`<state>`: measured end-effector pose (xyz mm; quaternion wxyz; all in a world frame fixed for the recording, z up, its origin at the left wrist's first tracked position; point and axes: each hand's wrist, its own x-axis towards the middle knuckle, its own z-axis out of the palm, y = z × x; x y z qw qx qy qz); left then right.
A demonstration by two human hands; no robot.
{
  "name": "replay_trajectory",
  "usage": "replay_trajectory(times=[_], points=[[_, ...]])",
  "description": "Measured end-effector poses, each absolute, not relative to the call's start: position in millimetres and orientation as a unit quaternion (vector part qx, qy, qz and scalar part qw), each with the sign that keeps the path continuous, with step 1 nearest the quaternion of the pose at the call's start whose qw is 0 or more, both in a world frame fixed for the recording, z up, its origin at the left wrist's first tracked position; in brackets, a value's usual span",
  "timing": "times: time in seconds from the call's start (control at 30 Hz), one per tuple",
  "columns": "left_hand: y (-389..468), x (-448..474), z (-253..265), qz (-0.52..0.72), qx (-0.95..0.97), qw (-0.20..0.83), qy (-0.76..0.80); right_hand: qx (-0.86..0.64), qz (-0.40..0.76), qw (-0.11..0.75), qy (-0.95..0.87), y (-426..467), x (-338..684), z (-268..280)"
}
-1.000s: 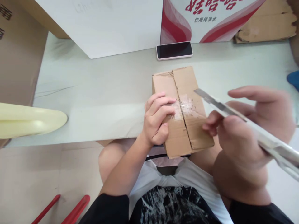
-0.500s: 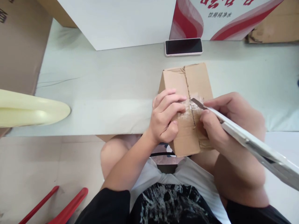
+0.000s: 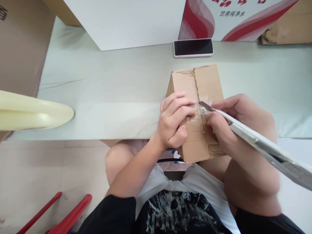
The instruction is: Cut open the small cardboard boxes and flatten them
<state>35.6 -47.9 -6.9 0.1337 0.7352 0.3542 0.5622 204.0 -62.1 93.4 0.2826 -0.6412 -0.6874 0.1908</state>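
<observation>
Small cardboard box point(image 3: 195, 144): lying top-up in front of the person, overlapping the near edge of the table point(image 3: 122, 81) in this view; underside hidden, so can't tell how it's being supported.
Top seam point(image 3: 196, 85): running lengthwise between two flaps, torn-looking along the edge, clear tape point(image 3: 192, 119) crossing it mid-length.
Left hand point(image 3: 173, 122): holding the box from the left, fingers lying curled over the left flap and stopping short of the seam, thumb bending in below them.
Right hand point(image 3: 240, 125): gripping the utility knife point(image 3: 258, 143) close to the blade, thumb and index finger pinching it; the remaining fingers are mostly hiding behind.
Blade point(image 3: 206, 106): sticking out, pointing up-left, tip sitting at the seam by the tape; can't tell how deep it's going.
Knife body: slanting back over the right hand and running out of frame at right.
Phone point(image 3: 193, 47): lying dark screen up beyond the box, just beside the red-and-white printed carton point(image 3: 198, 19).
Far right: brown cardboard point(image 3: 287, 29) lying on the table.
Left side: pale yellow object point(image 3: 36, 112) jutting in over the table.
Lower left: two red bars point(image 3: 73, 213) showing above the floor point(image 3: 80, 165).
</observation>
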Motion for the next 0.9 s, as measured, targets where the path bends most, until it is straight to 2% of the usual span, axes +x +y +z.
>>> replay_trajectory(times=[0.47, 0.9], points=[[-48.4, 35.1, -7.9, 0.554, 0.733, 0.129, 0.372, -0.627, 0.185, 0.308, -0.692, -66.0, 206.6, 88.9], [-48.2, 34.3, -8.5, 0.534, 0.747, 0.115, 0.379, -0.607, 0.185, 0.28, -0.72, -59.6, 204.6, 87.8]])
